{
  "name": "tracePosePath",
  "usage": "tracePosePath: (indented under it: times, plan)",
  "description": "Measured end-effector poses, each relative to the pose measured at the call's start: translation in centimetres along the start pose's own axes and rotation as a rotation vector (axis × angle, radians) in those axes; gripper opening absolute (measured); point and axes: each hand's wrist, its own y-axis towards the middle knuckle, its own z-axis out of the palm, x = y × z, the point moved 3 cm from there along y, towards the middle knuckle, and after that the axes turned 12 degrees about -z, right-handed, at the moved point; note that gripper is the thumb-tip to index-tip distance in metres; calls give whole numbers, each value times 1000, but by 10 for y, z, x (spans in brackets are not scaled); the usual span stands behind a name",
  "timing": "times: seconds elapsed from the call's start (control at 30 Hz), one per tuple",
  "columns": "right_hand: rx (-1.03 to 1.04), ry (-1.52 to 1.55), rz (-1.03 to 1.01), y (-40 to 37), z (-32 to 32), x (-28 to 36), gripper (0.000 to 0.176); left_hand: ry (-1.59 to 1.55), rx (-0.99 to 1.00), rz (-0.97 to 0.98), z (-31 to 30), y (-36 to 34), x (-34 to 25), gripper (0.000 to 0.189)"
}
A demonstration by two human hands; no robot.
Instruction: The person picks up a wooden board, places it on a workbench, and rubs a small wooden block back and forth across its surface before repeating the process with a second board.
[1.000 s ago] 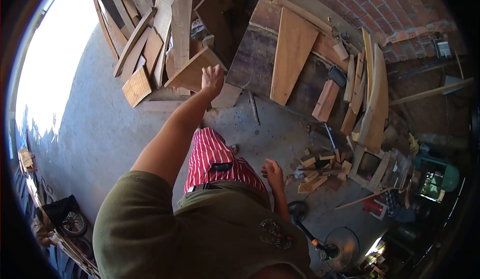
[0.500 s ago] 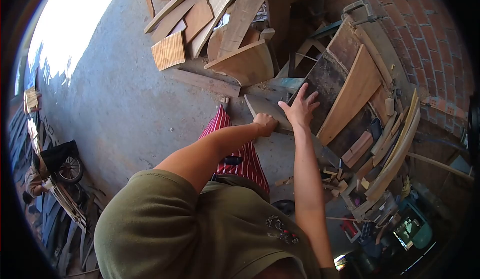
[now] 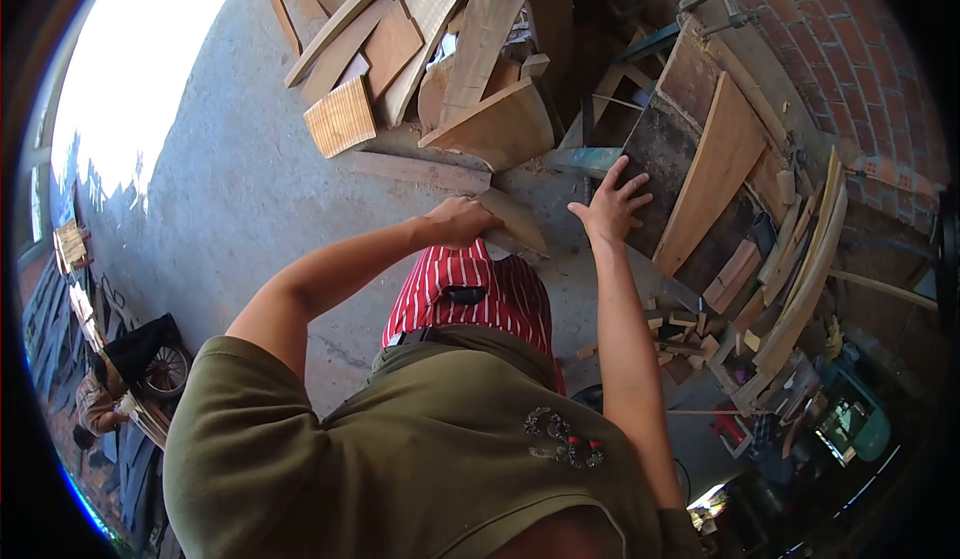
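My left hand (image 3: 465, 222) is closed around the near-left end of a flat wooden board (image 3: 515, 225), which it holds over the floor in front of my striped trousers. Part of that board is hidden behind the fingers. To the right, my right hand (image 3: 613, 209) is open with fingers spread, at the left edge of a dark, dusty worktop (image 3: 662, 164). A long tapered plank (image 3: 712, 179) lies on this worktop, just right of my right hand.
A heap of cut boards (image 3: 485, 39) lies ahead, with a narrow strip (image 3: 420, 171) on the floor before it. A clamp (image 3: 712, 4) sits at the worktop's far end by a brick wall (image 3: 850, 69). Curved slats (image 3: 805, 279) and offcuts stand right. Far left, a person (image 3: 95, 399) is near a wheel (image 3: 167, 369).
My left hand has moved left and slightly forward, away from the worktop, bringing the board with it. My right hand stays beside the worktop, fingers still spread.
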Motion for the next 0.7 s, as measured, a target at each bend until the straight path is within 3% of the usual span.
tracePosePath:
  times: [0.07, 0.3, 0.4, 0.53, 0.6, 0.67, 0.7]
  plan:
    - [-1, -13, 1, 0, 0, 1, 126, 46, -79, 154, -30, -36, -5, 51]
    - [-40, -3, -4, 0, 4, -2, 125, 285, 6, 89, -79, -101, 17, 50]
    - [-47, 25, 3, 2, 8, -6, 124, 324, 34, 91, -80, -103, 36, 50]
    - [-46, 28, 27, 0, 9, -9, 125, 430, 131, -75, -77, -92, 67, 52]
    - [-49, 39, 49, 1, 12, -10, 125, 423, -73, 39, -70, -85, 111, 48]
    - [-62, 19, 27, 0, 12, -10, 124, 419, -88, 90, -82, -85, 126, 49]
    - [-58, 33, 49, -1, 12, -12, 124, 390, -88, 24, -86, -82, 135, 50]
